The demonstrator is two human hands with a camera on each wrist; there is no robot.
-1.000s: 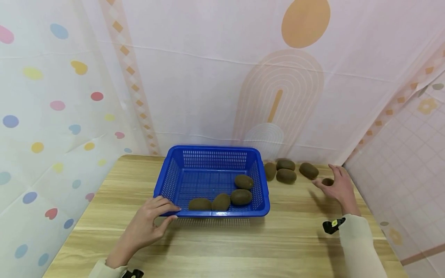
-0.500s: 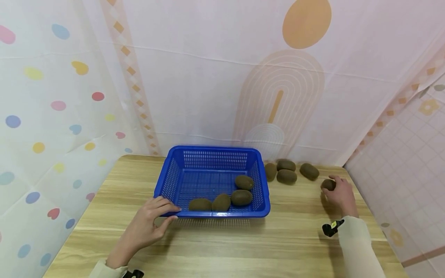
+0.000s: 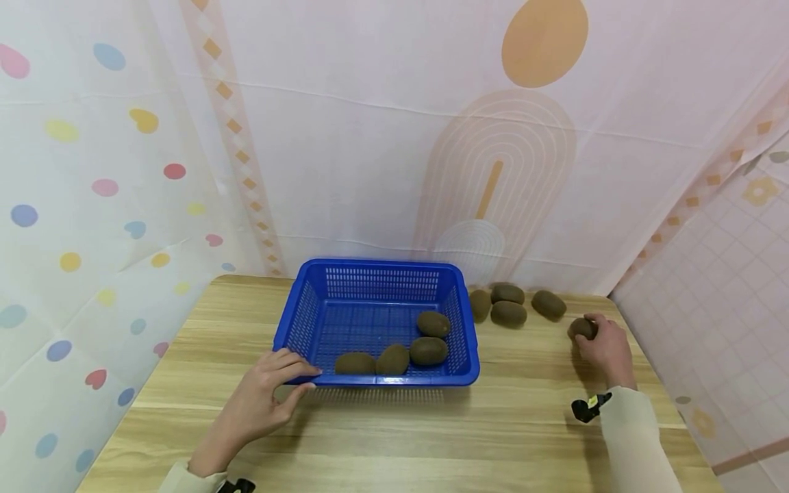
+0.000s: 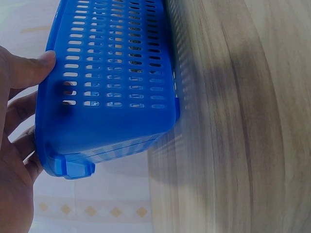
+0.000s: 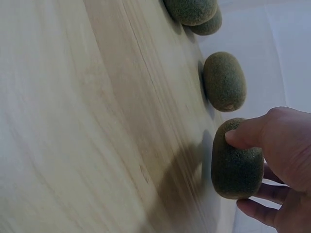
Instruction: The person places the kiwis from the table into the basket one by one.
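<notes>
My left hand (image 3: 265,390) grips the near left corner of a blue plastic basket (image 3: 468,329), thumb outside the rim and fingers over it. In the left wrist view the thumb presses the rim of the slotted basket wall (image 4: 107,116). Inside the basket several brown kiwis (image 3: 428,350) lie along its near and right sides. At the table's right, my right hand (image 3: 607,349) holds a kiwi (image 3: 581,330) between thumb and fingers. The right wrist view shows the thumb on one side of that kiwi (image 5: 235,165) and fingertips round the other.
Several more kiwis (image 3: 508,313) lie on the wooden table (image 3: 394,438) right of the basket, by the back wall. A single kiwi (image 3: 548,305) sits between them and my right hand. Patterned cloth walls (image 3: 345,150) border the table at the back and sides.
My right hand has come down and closed its thumb and fingers on the far right kiwi. The left hand and basket have stayed in place.
</notes>
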